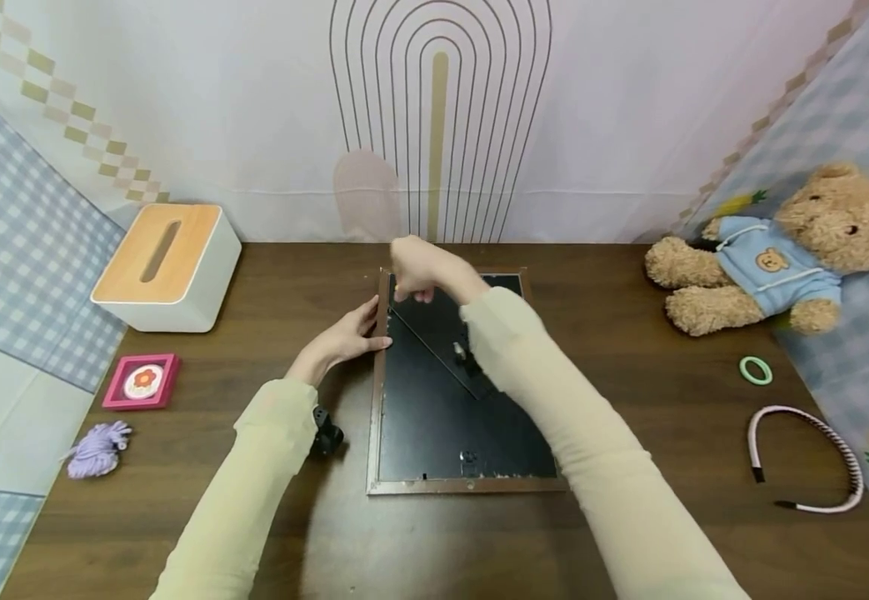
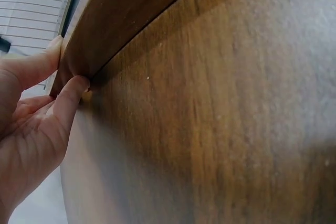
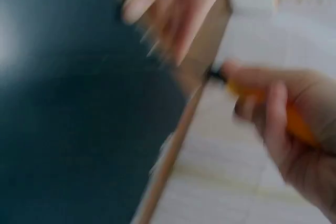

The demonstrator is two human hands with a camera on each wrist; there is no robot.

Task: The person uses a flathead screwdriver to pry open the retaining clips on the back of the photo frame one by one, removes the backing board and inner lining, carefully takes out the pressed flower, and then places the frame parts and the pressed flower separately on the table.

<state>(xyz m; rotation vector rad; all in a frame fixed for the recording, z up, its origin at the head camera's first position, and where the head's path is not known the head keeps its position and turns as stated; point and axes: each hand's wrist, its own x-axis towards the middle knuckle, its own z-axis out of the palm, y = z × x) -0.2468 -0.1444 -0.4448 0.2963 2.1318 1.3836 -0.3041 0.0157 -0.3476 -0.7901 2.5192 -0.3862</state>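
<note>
A picture frame [image 1: 467, 486] lies face down on the table, its black backing board [image 1: 434, 425] up. My left hand [image 1: 344, 337] pinches the frame's left side near the far corner; in the left wrist view the thumb [image 2: 39, 66] presses the upper edge and a fingertip [image 2: 79, 83] sits low against the side. Over the far left corner, my right hand [image 1: 422, 267] grips an orange-handled tool [image 3: 299, 124] with a black tip. That tool is blurred in the right wrist view and mostly hidden by the hand in the head view; I cannot tell its exact kind.
At the left stand a tissue box [image 1: 209, 283], a pink square case [image 1: 167, 383] and a purple yarn bundle [image 1: 97, 450]. On the right are a teddy bear [image 1: 760, 258], a green ring [image 1: 745, 372] and a headband [image 1: 846, 454]. A patterned curtain [image 1: 254, 108] hangs along the table's back edge.
</note>
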